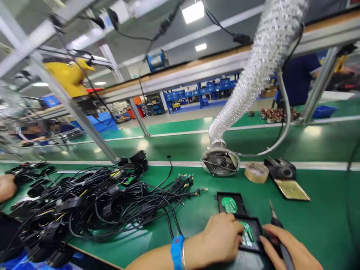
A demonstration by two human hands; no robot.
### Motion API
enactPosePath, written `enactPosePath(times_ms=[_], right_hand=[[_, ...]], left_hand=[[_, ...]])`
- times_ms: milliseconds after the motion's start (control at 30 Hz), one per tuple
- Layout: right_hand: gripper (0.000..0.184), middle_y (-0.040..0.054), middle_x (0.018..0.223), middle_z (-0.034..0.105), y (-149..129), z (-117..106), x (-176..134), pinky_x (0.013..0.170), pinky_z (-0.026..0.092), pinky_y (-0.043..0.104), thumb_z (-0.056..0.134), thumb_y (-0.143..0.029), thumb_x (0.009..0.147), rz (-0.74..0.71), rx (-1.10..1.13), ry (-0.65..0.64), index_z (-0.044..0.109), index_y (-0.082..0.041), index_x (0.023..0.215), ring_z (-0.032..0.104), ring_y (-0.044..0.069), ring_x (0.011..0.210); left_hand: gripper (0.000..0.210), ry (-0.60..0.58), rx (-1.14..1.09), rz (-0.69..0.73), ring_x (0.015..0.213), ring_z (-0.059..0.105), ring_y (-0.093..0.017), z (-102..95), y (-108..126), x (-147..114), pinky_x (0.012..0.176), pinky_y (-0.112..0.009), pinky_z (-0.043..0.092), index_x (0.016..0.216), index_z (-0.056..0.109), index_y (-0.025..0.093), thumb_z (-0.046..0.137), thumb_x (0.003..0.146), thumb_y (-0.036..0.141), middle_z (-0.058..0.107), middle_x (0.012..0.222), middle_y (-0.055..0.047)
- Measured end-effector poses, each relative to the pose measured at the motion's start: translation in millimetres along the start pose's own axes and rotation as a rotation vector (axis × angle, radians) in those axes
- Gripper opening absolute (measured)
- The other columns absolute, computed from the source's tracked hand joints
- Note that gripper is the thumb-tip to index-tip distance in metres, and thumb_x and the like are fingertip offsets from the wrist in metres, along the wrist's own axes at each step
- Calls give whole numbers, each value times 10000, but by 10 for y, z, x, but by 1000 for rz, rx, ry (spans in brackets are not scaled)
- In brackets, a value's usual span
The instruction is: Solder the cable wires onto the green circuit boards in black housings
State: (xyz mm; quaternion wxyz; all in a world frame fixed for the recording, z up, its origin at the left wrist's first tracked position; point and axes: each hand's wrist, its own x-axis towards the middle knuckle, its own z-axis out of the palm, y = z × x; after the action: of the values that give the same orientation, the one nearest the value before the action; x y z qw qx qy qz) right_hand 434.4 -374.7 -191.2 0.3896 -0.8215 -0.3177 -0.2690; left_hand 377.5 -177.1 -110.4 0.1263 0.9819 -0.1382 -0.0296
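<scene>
A black plastic case (254,245) with a green circuit board (247,233) inside lies low at the right, between my two hands. My left hand (221,238), a blue band on its wrist, has its fingers curled and closed on the case's left side; their tips are partly hidden. In my right hand (292,249) is a soldering iron (285,255), its metal tip pointing away from me. Fingers of that hand also touch the case's right edge. Just beyond, a second black case (240,200) holds another green board (229,204).
Black cables (118,202) lie in a big tangle on the left. Behind the cases stand a fume extractor nozzle (221,162) on a silver duct (247,90), a tape roll (256,171) and a soldering stand (281,170) with its sponge (292,189). Another person's hand (7,186) shows far left.
</scene>
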Motion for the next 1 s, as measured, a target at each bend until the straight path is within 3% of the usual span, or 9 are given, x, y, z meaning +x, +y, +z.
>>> enactPosePath(times_ms=[67,200,400,667,833,1000], right_hand=[[234,15,837,656,-86,-99,56,611,492,287,572,-362,845,-35,-92,-76,605,-205,1015,628,153,667],[169,20,859,656,-169,-167,125,673,412,269,568,-209,856,21,-126,-154,604,-179,1018,620,128,724],[166,26,813,647,-181,-170,106,731,370,267,570,-205,865,108,-110,-177,624,-178,1020,604,128,740],[185,19,772,632,-215,-183,151,729,395,277,565,-151,861,112,-71,-151,621,-187,1033,579,118,697],[457,51,845,610,-284,-398,202,704,449,294,555,-93,846,157,104,-67,513,-176,1293,559,133,723],[338,46,735,531,-422,-588,263,538,430,260,518,-108,814,156,291,-152,602,-113,1141,498,119,625]], left_hand=[[186,-27,8,34,775,613,-187,-28,-8,51,696,-275,508,933,646,200,532,786,216,658,842,-38],[255,-93,-77,74,897,607,-196,-23,-67,168,810,-307,490,990,608,172,446,803,109,651,946,-60],[196,-129,-100,116,842,610,-182,-28,-154,236,748,-294,487,952,592,207,455,818,166,636,912,-18],[112,-174,-179,89,827,600,-156,-27,-199,303,735,-262,464,904,594,223,522,821,199,629,879,7],[128,-159,-267,86,817,582,-141,16,-198,280,743,-253,467,917,596,204,511,833,158,609,884,-3],[160,-116,-322,56,807,577,-135,68,-212,239,717,-251,475,960,600,212,513,836,160,585,923,-8]])
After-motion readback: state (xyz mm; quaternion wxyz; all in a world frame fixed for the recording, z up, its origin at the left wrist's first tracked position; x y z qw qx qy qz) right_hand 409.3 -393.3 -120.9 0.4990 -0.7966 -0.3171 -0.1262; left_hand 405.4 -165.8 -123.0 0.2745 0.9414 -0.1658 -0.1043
